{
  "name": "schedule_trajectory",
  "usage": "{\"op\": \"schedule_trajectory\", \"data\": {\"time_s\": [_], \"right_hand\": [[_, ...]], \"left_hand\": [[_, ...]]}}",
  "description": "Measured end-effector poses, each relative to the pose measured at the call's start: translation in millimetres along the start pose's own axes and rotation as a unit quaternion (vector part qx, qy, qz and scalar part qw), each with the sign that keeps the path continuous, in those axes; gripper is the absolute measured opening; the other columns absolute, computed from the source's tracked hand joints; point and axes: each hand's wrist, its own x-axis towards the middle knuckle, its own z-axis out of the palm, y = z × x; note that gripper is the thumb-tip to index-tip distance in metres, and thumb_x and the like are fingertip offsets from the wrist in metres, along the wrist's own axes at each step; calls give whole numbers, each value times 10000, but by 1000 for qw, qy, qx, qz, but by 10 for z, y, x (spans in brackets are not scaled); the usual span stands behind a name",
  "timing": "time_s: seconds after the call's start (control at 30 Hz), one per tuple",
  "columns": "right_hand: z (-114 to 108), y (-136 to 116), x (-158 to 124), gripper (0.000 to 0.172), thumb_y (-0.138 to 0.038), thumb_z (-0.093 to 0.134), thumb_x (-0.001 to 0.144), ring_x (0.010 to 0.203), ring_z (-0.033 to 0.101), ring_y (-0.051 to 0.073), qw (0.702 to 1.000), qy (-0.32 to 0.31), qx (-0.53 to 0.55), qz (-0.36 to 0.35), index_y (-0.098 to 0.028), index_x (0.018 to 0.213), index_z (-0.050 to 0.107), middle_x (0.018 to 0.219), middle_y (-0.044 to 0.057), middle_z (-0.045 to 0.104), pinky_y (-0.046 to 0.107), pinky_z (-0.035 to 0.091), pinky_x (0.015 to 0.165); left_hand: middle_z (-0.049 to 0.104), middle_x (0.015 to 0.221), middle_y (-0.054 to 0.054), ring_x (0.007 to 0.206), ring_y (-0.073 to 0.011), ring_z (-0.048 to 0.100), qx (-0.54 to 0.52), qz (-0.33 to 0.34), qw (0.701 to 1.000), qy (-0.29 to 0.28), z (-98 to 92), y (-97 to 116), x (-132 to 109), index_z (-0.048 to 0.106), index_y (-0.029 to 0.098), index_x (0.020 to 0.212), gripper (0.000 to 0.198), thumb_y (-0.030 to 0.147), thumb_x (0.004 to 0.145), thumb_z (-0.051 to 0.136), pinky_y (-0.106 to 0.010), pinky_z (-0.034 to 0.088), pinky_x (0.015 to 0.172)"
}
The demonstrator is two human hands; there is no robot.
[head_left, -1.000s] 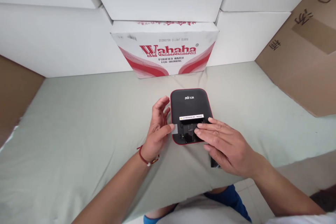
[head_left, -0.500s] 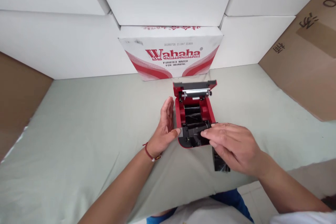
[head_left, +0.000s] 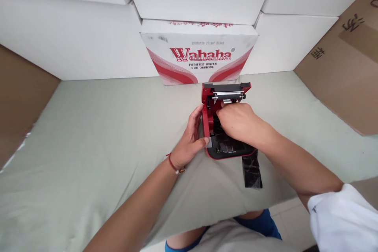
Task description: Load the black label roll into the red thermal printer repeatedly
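A small red and black printer (head_left: pixel 206 126) stands on the cloth, its lid (head_left: pixel 226 88) raised and showing a roller under the lid's edge. My left hand (head_left: pixel 190 141) grips its left side, thumb on the grey tab at the front corner and fingers along the outer wall. Inside the open compartment is my right hand (head_left: pixel 240 122), curled with the knuckles up; its fingertips and whatever they hold are hidden. Glossy black film (head_left: pixel 228 145) lies over the printer's front part. A creased black strip (head_left: pixel 252 171) extends from the front right corner over the cloth.
A white and red Wahaha water carton (head_left: pixel 203 56) stands behind the printer, against stacked white boxes (head_left: pixel 88 43). Brown cardboard (head_left: pixel 351 67) bounds the right side, and another brown panel (head_left: pixel 23 102) the left. Pale green cloth (head_left: pixel 103 138) covers the surface, whose front edge is near my legs.
My right hand has left the printer's front right corner and moved up into the open compartment, its fingers now curled. My left hand keeps its hold. The camera view has shifted slightly.
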Motion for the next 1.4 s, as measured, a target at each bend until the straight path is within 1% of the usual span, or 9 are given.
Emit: {"op": "schedule_trajectory", "data": {"time_s": [0.17,0.33,0.4,0.53,0.7,0.93,1.17,1.27,1.4], "right_hand": [[30,139,-399,252,-236,614,1022,924,788,300,992,103,76,1,-194,1226,756,1197,140,795,378,578,745],[130,771,-1172,320,-467,606,1082,748,731,196,934,248,257,-17,-284,1296,760,1144,60,814,317,557,612],[339,1095,-1399,344,-512,602,1069,655,699,189,939,236,249,27,-291,1268,774,1092,55,824,329,534,543],[884,1463,-1520,329,-468,612,1004,857,795,292,970,114,204,71,-238,1133,809,1045,89,832,436,640,750],[1129,1166,-1281,350,-399,560,1044,972,806,266,956,169,232,68,-235,1247,794,1255,118,805,432,660,850],[1016,788,-1027,252,-246,610,1036,871,783,225,975,62,214,-1,-209,1204,794,1109,100,784,337,631,791],[210,1110,-1427,266,-458,739,1028,749,736,164,911,59,384,-141,-370,1264,825,1009,37,774,247,589,606],[10,1017,-1198,316,-501,787,977,587,610,142,911,59,391,-118,-342,1241,852,754,-17,671,251,497,515],[80,641,-606,371,-357,721,983,584,587,143,930,83,356,-39,-261,1330,812,677,-54,646,267,478,588]], "left_hand": [[302,1841,-54,1730,-337,240,-2,11,1000,4,4,-11,6,342,398,1693,934,533,906,827,-575,220,1428],[299,1844,-26,1728,-319,250,-13,18,1000,9,3,-23,-5,364,430,1678,879,510,923,809,-559,226,1428],[316,1836,-34,1718,-324,276,-18,13,1000,11,9,-17,-2,372,425,1673,886,515,912,817,-562,250,1420],[346,1819,-24,1697,-316,316,-30,6,999,9,21,3,11,387,437,1657,884,506,897,832,-556,276,1409],[344,1819,-32,1698,-322,314,-21,7,1000,6,21,22,19,382,426,1657,869,513,908,815,-567,280,1407],[340,1821,-24,1702,-317,304,-27,5,1000,7,23,14,8,391,431,1654,867,498,904,822,-557,268,1413],[323,1829,-34,1712,-332,283,-14,7,1000,6,32,2,4,355,414,1679,894,539,913,797,-571,293,1406],[334,1824,-31,1705,-341,294,-12,13,1000,4,35,-12,4,354,424,1683,904,538,906,802,-580,314,1395],[312,1823,-44,1691,-349,309,44,45,997,32,61,-1,-47,332,431,1696,815,568,983,703,-602,337,1372]]}}
